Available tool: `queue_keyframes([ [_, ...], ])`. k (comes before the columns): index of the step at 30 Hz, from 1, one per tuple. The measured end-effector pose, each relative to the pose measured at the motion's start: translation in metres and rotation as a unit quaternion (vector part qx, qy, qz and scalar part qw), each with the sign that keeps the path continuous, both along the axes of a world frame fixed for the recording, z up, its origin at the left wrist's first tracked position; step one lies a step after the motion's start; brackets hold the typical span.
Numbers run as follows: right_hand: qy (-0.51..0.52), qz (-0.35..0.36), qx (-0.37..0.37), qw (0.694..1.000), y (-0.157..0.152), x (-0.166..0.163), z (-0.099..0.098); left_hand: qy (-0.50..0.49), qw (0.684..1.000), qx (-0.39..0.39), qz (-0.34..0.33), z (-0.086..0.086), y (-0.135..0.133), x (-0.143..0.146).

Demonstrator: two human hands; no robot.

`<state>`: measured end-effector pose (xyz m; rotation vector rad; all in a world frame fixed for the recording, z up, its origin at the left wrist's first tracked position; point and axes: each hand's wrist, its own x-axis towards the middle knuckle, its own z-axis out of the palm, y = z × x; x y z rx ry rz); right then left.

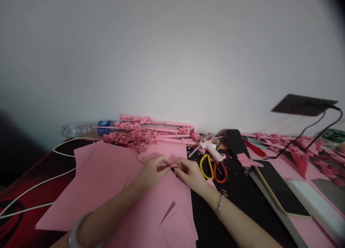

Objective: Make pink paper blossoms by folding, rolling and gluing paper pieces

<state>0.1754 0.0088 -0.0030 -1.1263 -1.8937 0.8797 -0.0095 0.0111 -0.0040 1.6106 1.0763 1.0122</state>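
Since left hand [154, 169] and right hand [191, 171] both pinch the folded paper [174, 165], overtight grip could crush it.

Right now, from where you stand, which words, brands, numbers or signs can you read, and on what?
None can be read with certainty.
Blue wraparound label on the clear plastic bottle: pale marks, too blurred.
White lettering on the black table covering, near the white plastic glue gun: too small and partly hidden.
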Motion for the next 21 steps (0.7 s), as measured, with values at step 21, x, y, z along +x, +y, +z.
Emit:
queue_keyframes([
  [21, -0.022, 0.054, 0.022, 0.998, -0.001, 0.0, 0.008, 0.065, 0.998, 0.002, 0.028, 0.015, -0.002, -0.003],
])
